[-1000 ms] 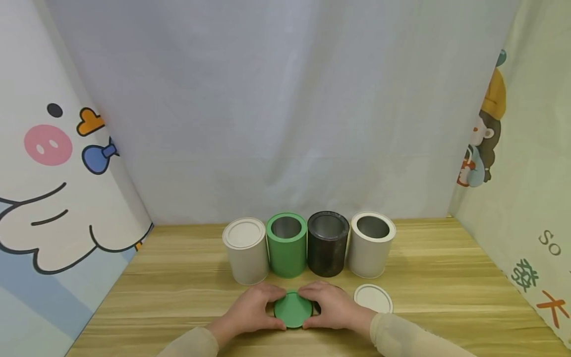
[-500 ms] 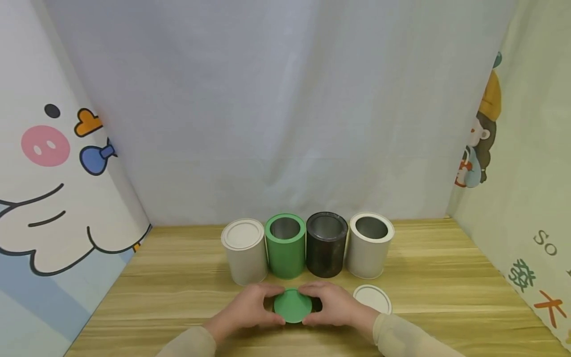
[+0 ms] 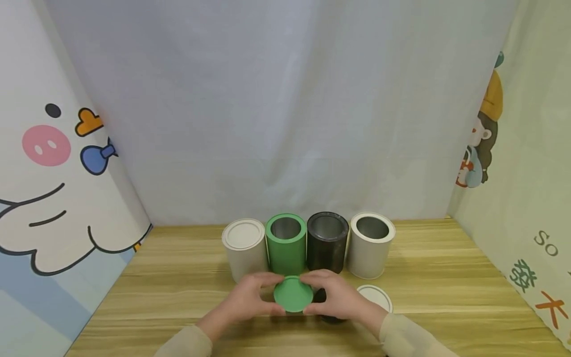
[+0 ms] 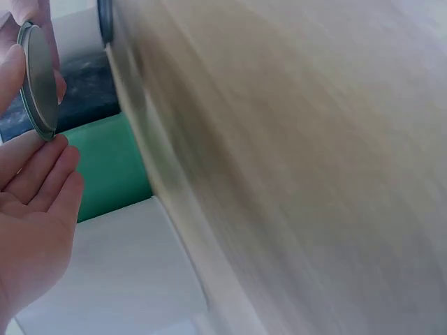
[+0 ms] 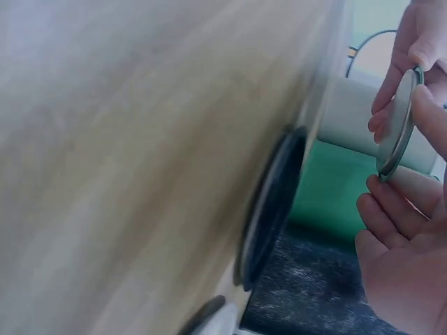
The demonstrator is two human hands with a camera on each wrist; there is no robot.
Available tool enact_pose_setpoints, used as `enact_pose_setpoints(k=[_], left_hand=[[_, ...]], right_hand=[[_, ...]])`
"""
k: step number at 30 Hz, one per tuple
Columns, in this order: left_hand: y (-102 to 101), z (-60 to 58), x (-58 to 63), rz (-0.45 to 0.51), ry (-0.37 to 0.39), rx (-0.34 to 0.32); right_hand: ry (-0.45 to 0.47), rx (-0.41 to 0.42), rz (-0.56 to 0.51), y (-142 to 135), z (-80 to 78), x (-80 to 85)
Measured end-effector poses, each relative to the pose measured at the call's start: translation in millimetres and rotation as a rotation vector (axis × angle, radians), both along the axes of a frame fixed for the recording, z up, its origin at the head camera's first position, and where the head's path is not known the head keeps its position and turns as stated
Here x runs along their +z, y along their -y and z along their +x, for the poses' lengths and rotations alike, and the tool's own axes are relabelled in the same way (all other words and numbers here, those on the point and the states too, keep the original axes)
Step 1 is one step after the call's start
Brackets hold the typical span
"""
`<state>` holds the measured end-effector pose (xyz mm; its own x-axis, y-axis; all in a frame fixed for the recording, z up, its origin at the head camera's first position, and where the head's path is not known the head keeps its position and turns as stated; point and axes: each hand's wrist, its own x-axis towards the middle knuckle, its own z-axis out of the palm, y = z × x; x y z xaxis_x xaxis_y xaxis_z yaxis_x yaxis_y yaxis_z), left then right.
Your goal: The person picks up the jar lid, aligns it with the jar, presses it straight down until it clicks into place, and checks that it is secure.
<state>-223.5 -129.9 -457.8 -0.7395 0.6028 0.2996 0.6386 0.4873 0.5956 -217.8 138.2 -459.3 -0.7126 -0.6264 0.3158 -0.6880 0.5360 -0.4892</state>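
Note:
A round green lid (image 3: 293,294) is pinched at its edge from both sides. My left hand (image 3: 244,301) grips its left edge between thumb and fingers, and my right hand (image 3: 337,296) grips the right edge. In the left wrist view the lid's metallic underside (image 4: 42,77) shows, held above the table. Just behind the lid stands the green can (image 3: 287,248), its top uncovered. A black lid (image 3: 332,319) lies on the table, partly hidden under my right hand; the right wrist view shows this black lid (image 5: 272,209) flat on the wood.
Left of the green can stands a white can (image 3: 247,253) with its lid on. To the right are a black can (image 3: 327,248) and another white can (image 3: 370,250), both uncovered. A white lid (image 3: 375,297) lies beside my right wrist. A grey curtain (image 3: 285,109) hangs behind.
Both hands have lifted the green lid off the table and carried it forward toward the green can. More of the black lid now shows beneath my right hand.

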Motion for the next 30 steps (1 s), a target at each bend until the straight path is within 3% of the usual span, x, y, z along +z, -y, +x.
enact_pose_setpoints(k=[14,18,30], left_hand=[[-4.5,4.9,26.6,0.035,-0.121,0.027],[-5.6,4.7,34.5,0.038,-0.185,0.026],[-5.9,-0.1,52.3,0.065,-0.277,0.057]], right_hand=[[-0.090,-0.003,-0.029,-7.1,1.2,26.6],[-0.108,-0.007,-0.071,-8.0,1.1,32.8],[-0.178,-0.045,-0.185,-5.6,-1.9,45.9]])
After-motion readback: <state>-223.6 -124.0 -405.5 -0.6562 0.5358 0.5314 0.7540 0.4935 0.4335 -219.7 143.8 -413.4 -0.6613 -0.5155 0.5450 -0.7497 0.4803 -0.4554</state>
